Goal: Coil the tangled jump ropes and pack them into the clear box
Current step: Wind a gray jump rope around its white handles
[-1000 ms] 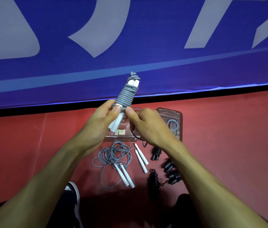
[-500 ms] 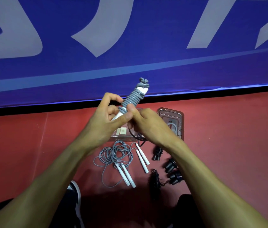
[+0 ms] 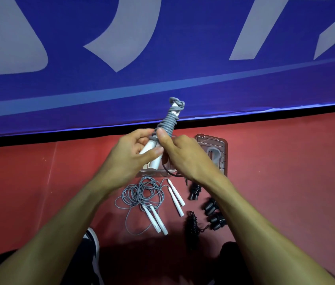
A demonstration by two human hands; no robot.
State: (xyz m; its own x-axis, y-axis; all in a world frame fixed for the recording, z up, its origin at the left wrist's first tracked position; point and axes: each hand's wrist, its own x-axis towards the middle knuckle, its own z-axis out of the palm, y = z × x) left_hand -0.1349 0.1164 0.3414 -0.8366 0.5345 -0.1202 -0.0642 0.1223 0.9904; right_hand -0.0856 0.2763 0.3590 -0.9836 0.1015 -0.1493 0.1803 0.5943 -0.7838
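Head view: held mid-frame, the wound grey rope bundle [image 3: 167, 122] leaned further right than before. Left hand [image 3: 133, 159] gripped its white handles; right hand [image 3: 185, 157] pinched the coils, thumb now higher. Clear box [image 3: 222, 153] behind, on red floor [image 3: 286, 182].

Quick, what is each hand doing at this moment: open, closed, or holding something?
Left hand: closed, gripping the white handles of the wrapped grey jump rope.
Right hand: closed, thumb and fingers pinching the same rope's grey coils.
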